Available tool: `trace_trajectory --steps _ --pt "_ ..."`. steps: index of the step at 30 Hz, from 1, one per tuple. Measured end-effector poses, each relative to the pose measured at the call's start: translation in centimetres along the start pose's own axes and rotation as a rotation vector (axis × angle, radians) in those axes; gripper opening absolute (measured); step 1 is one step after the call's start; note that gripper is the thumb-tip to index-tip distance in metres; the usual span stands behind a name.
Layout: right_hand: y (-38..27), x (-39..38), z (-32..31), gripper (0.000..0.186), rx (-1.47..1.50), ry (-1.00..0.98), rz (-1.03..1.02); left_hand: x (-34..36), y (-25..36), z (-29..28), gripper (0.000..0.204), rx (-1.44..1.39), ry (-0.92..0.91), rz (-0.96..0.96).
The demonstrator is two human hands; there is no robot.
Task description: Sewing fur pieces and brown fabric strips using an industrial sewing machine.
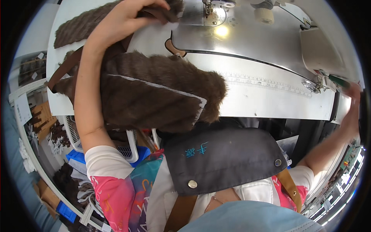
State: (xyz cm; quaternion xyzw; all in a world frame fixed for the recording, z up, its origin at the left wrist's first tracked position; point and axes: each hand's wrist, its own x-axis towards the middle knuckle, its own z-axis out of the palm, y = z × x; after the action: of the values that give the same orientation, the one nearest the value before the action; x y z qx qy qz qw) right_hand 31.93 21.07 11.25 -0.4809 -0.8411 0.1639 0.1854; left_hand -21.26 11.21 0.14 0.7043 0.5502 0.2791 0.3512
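The left hand (125, 17) lies curled over the far end of a piece of shaggy dark brown faux fur (154, 96), fingers pressed down and pinching its edge close to the needle and presser foot (208, 8) of an industrial sewing machine. The fur spreads from there back toward the person, draped over the near edge of the white tabletop (266, 100), with a pale fabric strip (162, 88) running diagonally across it. A second length of the same fur (81, 26) lies farther off at the left, and a brown leather-like strap (63, 69) trails beside it.

The right hand (352, 110) is well away from the fur, out at the right rim of the view near a cream-coloured box (320, 54) mounted at the tabletop's edge; the picture bends and blurs there, so I cannot tell whether it is spread or closed on anything.

Judging by this layout, the piece has been brought up to the polished steel machine bed (255, 34) but the bulk of it is not under the foot, so most of the seam appears yet to be sewn. With only one hand on the fur, stitching does not look to be under way. A dark apron bib with metal snaps (224, 158) covers the person's chest.
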Motion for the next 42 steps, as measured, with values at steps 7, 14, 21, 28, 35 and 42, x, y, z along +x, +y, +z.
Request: trace_trajectory --steps 7,14,21,28,35,42 --pt "-16.5 6.6 25.6 0.016 0.189 -0.082 -0.549 0.2 -1.3 0.6 0.015 0.357 0.126 0.256" --pt "-18.2 8.8 28.7 0.016 0.151 0.067 -0.635 -1.0 -1.1 0.4 0.025 0.0 0.035 0.062" --pt "-18.1 8.9 29.3 0.012 0.071 0.262 -0.768 -0.9 -0.5 0.9 0.026 -0.118 0.029 -0.131" --pt "-19.0 7.1 26.3 0.011 0.515 -0.292 -0.311 -0.4 -0.7 1.2 0.018 -0.19 -0.1 -0.136" --pt "-17.7 3.6 22.4 0.02 0.226 -0.543 -0.226 -0.8 0.3 2.2 0.022 -0.05 -0.041 0.01" --pt "-20.2 5.9 26.2 0.026 0.91 -0.125 -0.626 -0.4 0.5 2.7 0.024 -0.122 -0.181 0.0"
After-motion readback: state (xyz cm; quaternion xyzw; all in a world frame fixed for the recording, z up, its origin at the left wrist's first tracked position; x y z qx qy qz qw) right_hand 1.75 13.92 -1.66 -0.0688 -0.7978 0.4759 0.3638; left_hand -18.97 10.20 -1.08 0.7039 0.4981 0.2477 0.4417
